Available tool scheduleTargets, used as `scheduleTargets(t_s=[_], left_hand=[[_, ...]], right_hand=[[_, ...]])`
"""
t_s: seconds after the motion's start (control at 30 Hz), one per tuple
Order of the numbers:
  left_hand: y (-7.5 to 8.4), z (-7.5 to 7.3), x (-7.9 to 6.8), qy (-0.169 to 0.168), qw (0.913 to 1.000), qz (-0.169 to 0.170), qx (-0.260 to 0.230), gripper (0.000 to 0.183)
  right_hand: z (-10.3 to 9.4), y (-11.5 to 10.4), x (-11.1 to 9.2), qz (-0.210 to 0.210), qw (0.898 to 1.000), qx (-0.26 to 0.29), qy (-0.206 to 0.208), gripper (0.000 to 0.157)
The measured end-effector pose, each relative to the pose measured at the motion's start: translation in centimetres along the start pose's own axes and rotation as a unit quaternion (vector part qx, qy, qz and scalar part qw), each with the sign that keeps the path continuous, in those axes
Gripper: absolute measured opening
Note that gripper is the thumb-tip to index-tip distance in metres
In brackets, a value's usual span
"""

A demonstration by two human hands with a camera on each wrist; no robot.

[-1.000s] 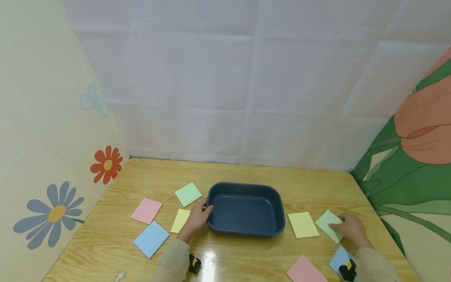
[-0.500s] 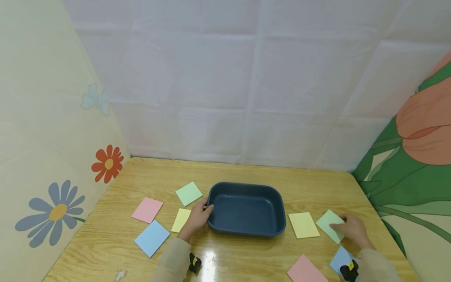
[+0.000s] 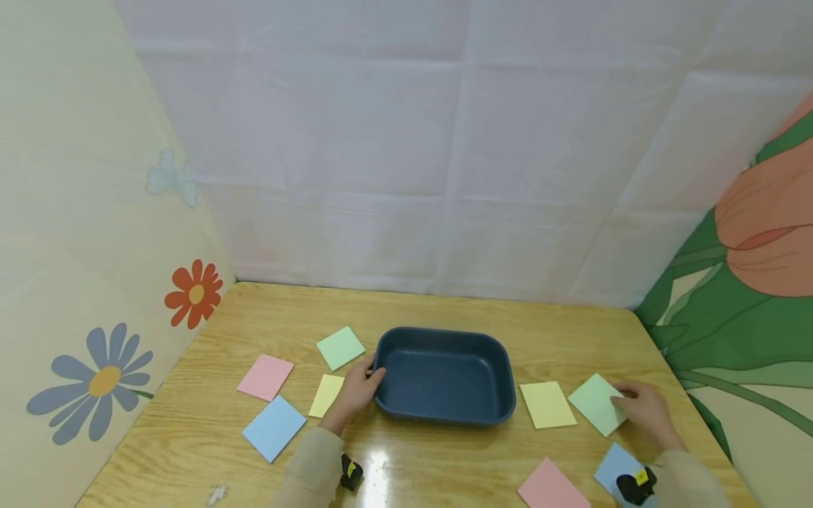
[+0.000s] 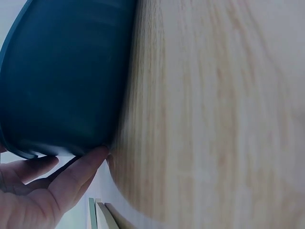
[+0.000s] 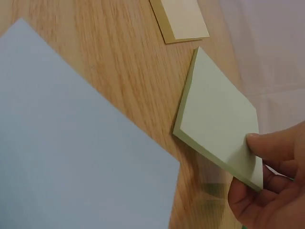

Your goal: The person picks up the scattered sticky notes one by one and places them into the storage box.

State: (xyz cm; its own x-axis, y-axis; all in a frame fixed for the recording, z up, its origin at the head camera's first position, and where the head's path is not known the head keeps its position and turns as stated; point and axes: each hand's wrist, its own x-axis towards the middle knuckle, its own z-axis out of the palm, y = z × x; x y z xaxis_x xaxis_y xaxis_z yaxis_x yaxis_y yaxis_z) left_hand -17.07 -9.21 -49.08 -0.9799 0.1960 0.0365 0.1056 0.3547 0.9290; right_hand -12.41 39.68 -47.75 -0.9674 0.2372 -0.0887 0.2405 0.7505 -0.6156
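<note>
A dark blue rectangular baking dish stands in the middle of the table. At its left end my left hand grips the side, thumb by the rim; in the left wrist view a finger reaches the dish's lower edge. My right hand pinches the corner of a green sticky note pad, thumb on top and fingers underneath. That pad looks raised off the wood in the right wrist view. Nearby lie a blue pad, partly covered by the right wrist, a yellow pad and a pink pad.
Left of the dish lie another green pad, a pink pad, a blue pad and a yellow pad, partly behind the left hand. A small whitish mark or scrap shows near the front. A white cloth hangs behind the table.
The right hand has shifted slightly right, and the green pad in it has turned and risen a little. The left hand and the baking dish have stayed in place.
</note>
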Motion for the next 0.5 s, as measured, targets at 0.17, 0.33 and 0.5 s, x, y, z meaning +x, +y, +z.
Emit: scheduleTargets(t_s=[0.17,0.33,0.5], left_hand=[[-0.05,-0.01,0.01,0.002,1.0,0.003,0.004,0.041],[-0.22,0.03,0.03,0.002,1.0,0.006,0.002,0.041],[-0.3,0.04,0.03,0.002,1.0,0.0,0.001,0.041]], right_hand=[[-0.15,0.03,-0.22,0.009,1.0,0.013,0.006,0.037],[-0.48,-0.47,-0.37,0.014,1.0,0.024,0.008,0.039],[-0.68,-0.55,-0.28,0.022,0.999,0.032,0.013,0.039]])
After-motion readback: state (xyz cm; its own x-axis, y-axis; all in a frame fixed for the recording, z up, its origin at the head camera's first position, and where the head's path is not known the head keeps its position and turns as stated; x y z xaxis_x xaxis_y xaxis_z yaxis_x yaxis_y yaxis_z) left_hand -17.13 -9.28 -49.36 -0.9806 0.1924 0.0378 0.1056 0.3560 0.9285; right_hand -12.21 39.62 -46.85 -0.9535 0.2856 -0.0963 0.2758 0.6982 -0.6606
